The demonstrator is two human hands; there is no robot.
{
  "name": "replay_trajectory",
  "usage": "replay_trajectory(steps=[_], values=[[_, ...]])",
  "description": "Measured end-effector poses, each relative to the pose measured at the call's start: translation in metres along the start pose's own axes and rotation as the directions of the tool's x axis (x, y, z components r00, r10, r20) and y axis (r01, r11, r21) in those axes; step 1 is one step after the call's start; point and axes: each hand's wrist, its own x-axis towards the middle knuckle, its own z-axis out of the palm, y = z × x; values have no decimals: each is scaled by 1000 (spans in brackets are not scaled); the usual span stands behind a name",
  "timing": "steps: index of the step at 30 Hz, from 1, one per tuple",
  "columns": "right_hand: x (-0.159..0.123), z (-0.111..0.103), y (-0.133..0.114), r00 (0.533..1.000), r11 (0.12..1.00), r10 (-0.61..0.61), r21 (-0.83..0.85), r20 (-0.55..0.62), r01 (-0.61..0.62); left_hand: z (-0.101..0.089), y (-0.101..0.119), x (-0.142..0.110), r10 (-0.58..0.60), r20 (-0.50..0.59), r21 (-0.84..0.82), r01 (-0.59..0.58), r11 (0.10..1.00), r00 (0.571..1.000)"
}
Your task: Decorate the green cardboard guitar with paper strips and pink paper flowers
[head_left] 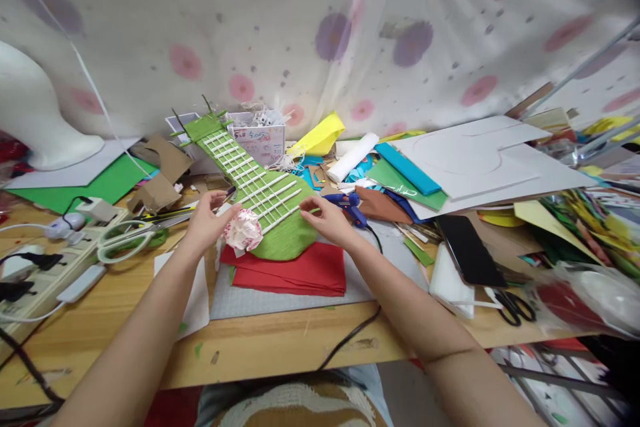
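A green crepe-covered model guitar (287, 240) with white strips for strings and frets lies slanted before me. At the left edge of its body is a white paper flower (243, 231) with pink-red edges. My left hand (210, 217) is beside the flower, fingers curved and thumb apart from them, the thumb reaching the petals. A small dark spot near those fingertips is too small to name. My right hand (327, 219) is at the right edge of the guitar body, its thumb and forefinger bent with a small gap between them. Folded red paper (295, 273) lies beneath the guitar.
A blue glue gun (345, 201) lies just beyond my right hand, its black cord (350, 337) crossing the table front. Scissors (125, 240) and a power strip (45, 273) are at left. To the right are a phone (470, 250), black scissors (515, 308) and paper scraps.
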Motion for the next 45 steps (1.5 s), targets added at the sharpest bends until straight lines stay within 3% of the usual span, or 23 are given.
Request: replay_trajectory(steps=[5,7,10,12,16,19,21,23,26,28,32,34,36,37,39,40,42,45], values=[[27,17,-8,975,949,-216,-243,-43,199,20,-10,5,67,26,68,-69,995,997],[45,25,-13,968,912,-246,-349,-48,215,25,-10,4,40,19,84,-42,996,999],[71,31,-18,981,876,-168,-471,-93,105,26,-11,6,-42,39,68,39,997,998],[87,32,-22,996,863,-74,-504,-58,35,23,-11,8,-50,63,103,43,994,997],[116,30,-28,993,843,107,-535,54,-61,18,-2,6,56,48,271,-67,960,997],[131,31,-29,983,821,150,-567,101,-67,15,11,-3,141,21,401,-137,906,990],[136,33,-27,980,817,151,-574,128,-51,10,19,-13,175,75,439,-190,878,982],[137,34,-25,981,816,146,-577,131,-45,2,23,-24,227,267,391,-320,863,937],[136,37,-25,984,810,135,-585,117,-41,-10,20,-38,320,588,251,-544,801,743],[134,38,-28,986,805,127,-593,111,-36,-15,15,-44,343,662,216,-608,764,666],[129,36,-37,986,789,125,-614,111,-31,-25,3,-45,339,724,202,-655,728,600],[124,31,-42,986,781,119,-625,113,-23,-35,0,-42,293,727,212,-609,764,621],[117,26,-46,986,778,110,-628,128,-5,-50,-1,-36,252,658,210,-494,844,710],[112,23,-48,984,779,111,-627,142,3,-58,0,-32,247,584,176,-418,891,773],[100,19,-48,976,779,130,-627,172,7,-72,6,-22,230,330,35,-256,966,915],[94,17,-46,972,777,148,-629,184,1,-77,9,-16,198,189,-73,-187,980,962],[82,16,-41,961,773,193,-634,197,-25,-79,19,-4,85,-19,-310,-86,947,996],[68,17,-32,948,765,247,-640,202,-63,-64,32,11,-48,-20,-541,29,840,999]])
